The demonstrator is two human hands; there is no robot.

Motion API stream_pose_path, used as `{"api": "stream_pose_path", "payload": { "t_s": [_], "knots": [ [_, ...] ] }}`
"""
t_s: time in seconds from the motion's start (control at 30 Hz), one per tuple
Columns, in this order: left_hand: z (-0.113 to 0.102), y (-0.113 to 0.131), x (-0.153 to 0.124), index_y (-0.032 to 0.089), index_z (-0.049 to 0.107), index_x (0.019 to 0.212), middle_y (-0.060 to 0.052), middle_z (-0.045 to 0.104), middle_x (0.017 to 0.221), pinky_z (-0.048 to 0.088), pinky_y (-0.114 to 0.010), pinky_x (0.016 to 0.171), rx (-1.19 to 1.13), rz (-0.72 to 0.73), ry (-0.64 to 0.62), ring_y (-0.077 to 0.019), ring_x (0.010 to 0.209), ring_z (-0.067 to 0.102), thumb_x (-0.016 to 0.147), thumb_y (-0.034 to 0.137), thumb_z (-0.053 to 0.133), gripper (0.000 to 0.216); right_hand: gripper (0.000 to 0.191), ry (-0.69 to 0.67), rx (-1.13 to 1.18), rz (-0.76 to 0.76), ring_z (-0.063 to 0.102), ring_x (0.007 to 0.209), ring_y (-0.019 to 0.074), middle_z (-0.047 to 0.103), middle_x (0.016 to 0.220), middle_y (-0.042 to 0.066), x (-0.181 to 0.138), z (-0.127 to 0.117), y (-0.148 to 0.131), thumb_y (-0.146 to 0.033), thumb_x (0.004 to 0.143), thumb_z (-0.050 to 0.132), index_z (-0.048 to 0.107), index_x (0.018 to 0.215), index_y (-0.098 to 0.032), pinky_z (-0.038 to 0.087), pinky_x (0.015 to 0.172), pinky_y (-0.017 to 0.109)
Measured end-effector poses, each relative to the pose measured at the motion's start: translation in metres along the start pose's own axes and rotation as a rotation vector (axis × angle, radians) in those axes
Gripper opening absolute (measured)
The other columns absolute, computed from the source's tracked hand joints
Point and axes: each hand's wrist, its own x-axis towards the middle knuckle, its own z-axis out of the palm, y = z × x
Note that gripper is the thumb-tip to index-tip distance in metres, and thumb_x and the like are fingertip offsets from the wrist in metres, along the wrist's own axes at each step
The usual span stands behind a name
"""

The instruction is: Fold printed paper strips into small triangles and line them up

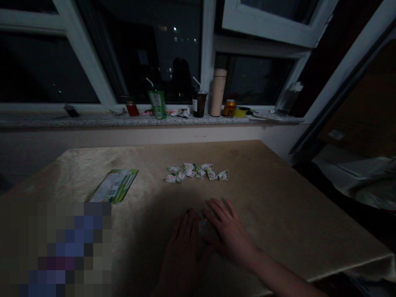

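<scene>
My left hand [183, 243] lies on the table with its fingers stretched forward. To its right my right hand [228, 231] rests with fingers spread, angled in toward the left one. Between them is a small wrapped candy [202, 222], partly hidden by the fingers; its exact contact with either hand is hard to make out. Beyond the fingertips sits a loose cluster of several twist-wrapped candies [189, 169] in white and green wrappers. A flat green and white candy bag [116, 185] lies to the left of that cluster.
A beige cloth [266, 189] covers the table. Behind it, the speckled windowsill [102, 123] carries a green cup [158, 103] with a straw, a dark drink cup [200, 103], a tall pink bottle [218, 93] and a gold can [229, 108]. Pixelation covers the lower left.
</scene>
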Motion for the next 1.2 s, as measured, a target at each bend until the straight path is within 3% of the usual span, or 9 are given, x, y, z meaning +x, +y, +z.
{"api": "stream_pose_path", "payload": {
  "t_s": [0.33,0.57,0.8,0.97,1.2],
  "knots": [
    [-0.005,-0.002,0.004,0.007,0.046,0.134,-0.019,0.046,0.139,0.031,-0.049,0.106,-0.008,0.006,-0.028,-0.0308,0.126,0.044,0.091,0.053,0.042,0.064,0.061,-0.015,-0.019,0.021,0.028,0.137,0.0303,0.04,0.144,0.012,-0.003,0.0,0.002,-0.039,0.08,0.064,0.045,0.136,-0.023,0.014,0.112,0.059],
    [-0.003,-0.006,0.002,0.006,0.044,0.135,-0.019,0.043,0.141,0.03,-0.049,0.106,-0.002,0.028,-0.047,-0.0315,0.128,0.041,0.089,0.053,0.045,0.066,0.047,0.074,-0.043,0.062,0.033,0.134,0.0316,0.047,0.139,0.011,-0.003,-0.004,0.0,-0.041,0.082,0.062,0.058,0.124,-0.022,0.013,0.112,0.059],
    [-0.001,-0.009,-0.001,0.009,0.043,0.137,-0.015,0.042,0.143,0.032,-0.045,0.105,-0.029,0.025,-0.032,-0.0307,0.128,0.041,0.084,0.052,0.052,0.068,0.045,0.079,0.023,0.071,0.037,0.132,0.0286,0.046,0.14,0.008,-0.004,-0.002,0.009,-0.046,0.082,0.061,0.059,0.123,-0.026,0.022,0.11,0.056],
    [0.001,-0.01,-0.002,0.011,0.042,0.138,-0.014,0.041,0.144,0.033,-0.044,0.104,-0.036,0.009,-0.035,-0.0307,0.129,0.04,0.084,0.052,0.052,0.069,0.04,0.125,-0.045,0.085,0.039,0.13,0.0292,0.05,0.137,0.007,-0.005,-0.002,0.008,-0.043,0.083,0.061,0.062,0.117,-0.022,0.025,0.109,0.056],
    [0.007,-0.012,-0.004,0.012,0.04,0.139,-0.014,0.039,0.145,0.03,-0.045,0.106,-0.025,0.02,-0.01,-0.0312,0.131,0.036,0.086,0.052,0.05,0.067,0.044,0.117,-0.086,0.027,0.042,0.128,0.0294,0.054,0.133,0.011,-0.004,-0.004,0.002,-0.036,0.087,0.056,0.056,0.125,-0.015,0.026,0.111,0.055]
  ]
}}
